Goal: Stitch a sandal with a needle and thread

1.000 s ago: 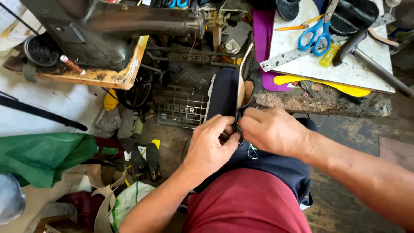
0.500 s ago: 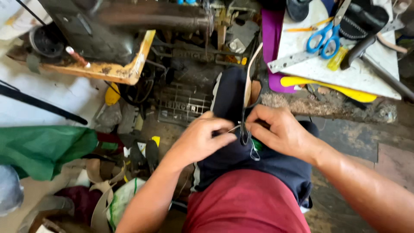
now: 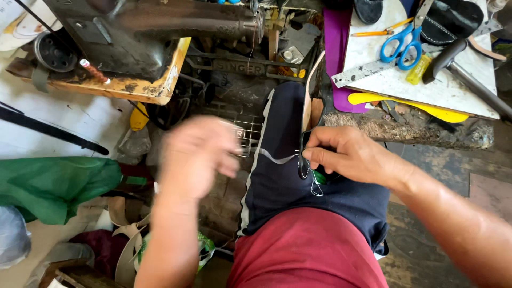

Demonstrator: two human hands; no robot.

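My right hand (image 3: 352, 157) pinches a small dark strap piece (image 3: 304, 169) against my thigh, over dark blue shorts (image 3: 282, 192). A long tan strip (image 3: 308, 104) runs up from the strap. A thin white thread (image 3: 277, 158) leads from the strap leftward to my left hand (image 3: 194, 154). That hand is blurred by motion, out to the left of the strap, with its fingers closed on the thread's end. Loose thread hangs below the strap.
A dark sewing machine (image 3: 154, 26) stands on a worn wooden base at the upper left. A white board (image 3: 373, 69) at the upper right carries blue scissors (image 3: 400, 45), a metal ruler (image 3: 357, 74) and a hammer (image 3: 458, 58). Green fabric (image 3: 53, 184) lies at the left.
My left hand has left the strap and swung out to the left, drawing the thread with it. My right hand stays on the strap.
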